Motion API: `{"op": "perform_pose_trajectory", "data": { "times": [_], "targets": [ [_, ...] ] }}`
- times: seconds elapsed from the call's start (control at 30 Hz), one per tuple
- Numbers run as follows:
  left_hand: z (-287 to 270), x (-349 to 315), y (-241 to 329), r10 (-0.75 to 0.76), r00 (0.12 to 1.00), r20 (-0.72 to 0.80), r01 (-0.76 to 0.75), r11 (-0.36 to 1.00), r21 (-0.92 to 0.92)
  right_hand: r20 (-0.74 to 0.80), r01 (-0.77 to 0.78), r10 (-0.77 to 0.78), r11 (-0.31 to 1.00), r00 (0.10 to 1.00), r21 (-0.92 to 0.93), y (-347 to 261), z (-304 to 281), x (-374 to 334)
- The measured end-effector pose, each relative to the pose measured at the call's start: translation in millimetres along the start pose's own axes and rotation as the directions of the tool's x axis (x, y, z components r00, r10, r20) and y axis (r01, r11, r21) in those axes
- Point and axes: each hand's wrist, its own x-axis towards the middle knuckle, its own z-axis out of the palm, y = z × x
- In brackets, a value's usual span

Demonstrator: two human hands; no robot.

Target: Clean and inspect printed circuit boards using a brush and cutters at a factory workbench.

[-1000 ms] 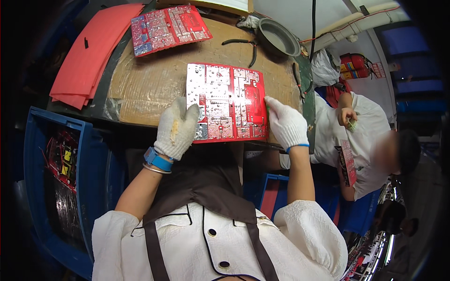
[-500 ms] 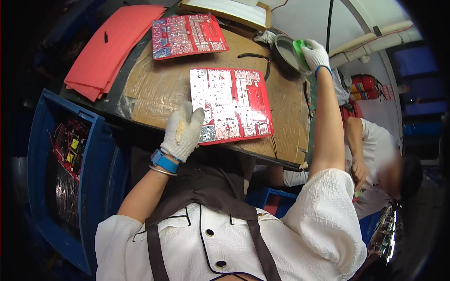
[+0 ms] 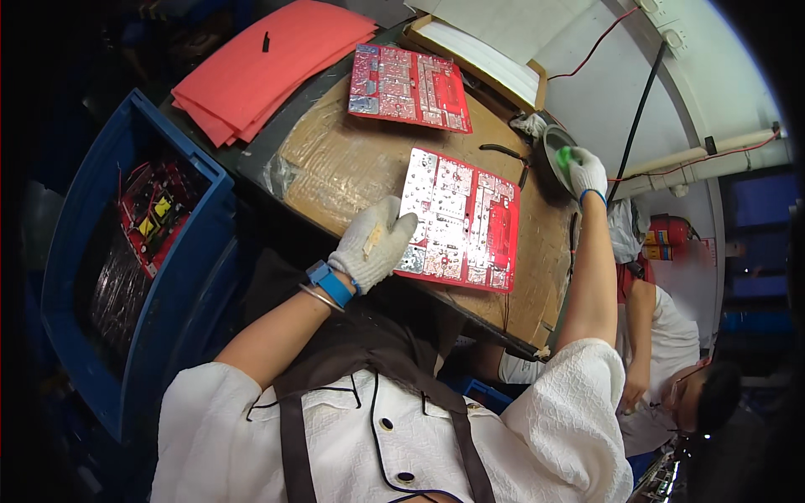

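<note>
Counter [image 3: 335, 155], cardboard-covered. Red circuit board [image 3: 461, 220] at its near edge. Grey bowl [image 3: 553, 141], far right. Left hand [image 3: 373, 243]: pinching the board's left edge, thumb on top. Right hand [image 3: 589, 174]: at the bowl, gripping a green object [image 3: 565, 159].

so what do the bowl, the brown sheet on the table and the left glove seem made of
Bowl: probably metal, dull grey, going by its thin rim, though plastic is possible.
Brown sheet: likely cardboard, by its tan colour and faint ridges, with a patchy gloss suggesting film or tape.
Left glove: apparently knitted yarn, matte off-white, soft-textured; exact fibre unclear.
</note>
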Motion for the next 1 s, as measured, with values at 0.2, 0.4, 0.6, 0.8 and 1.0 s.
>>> {"op": "perform_pose_trajectory", "data": {
  "times": [0.2,0.4,0.6,0.8,1.0],
  "targets": [
    [-51,-25,45,-0.293,0.886,0.359,0.387,0.894,-0.224,-0.178,0.215,-0.126,0.682,0.976,0.699,-168,-41,-174],
    [-49,-24,50,-0.263,0.834,0.484,0.416,0.877,-0.241,-0.151,0.296,-0.256,0.84,0.955,0.454,-256,-12,-215],
    [-43,-32,27,-0.261,0.856,0.447,0.437,0.828,-0.352,-0.181,0.403,-0.364,0.752,0.914,0.521,-269,-14,-268],
    [-43,-32,25,-0.27,0.846,0.46,0.47,0.785,-0.403,-0.157,0.362,-0.327,0.825,0.932,0.435,-267,-12,-256],
    [-45,-38,30,-0.272,0.851,0.45,0.46,0.798,-0.389,-0.086,0.253,-0.24,0.863,0.967,0.437,-257,-21,-230]
  ]
}}
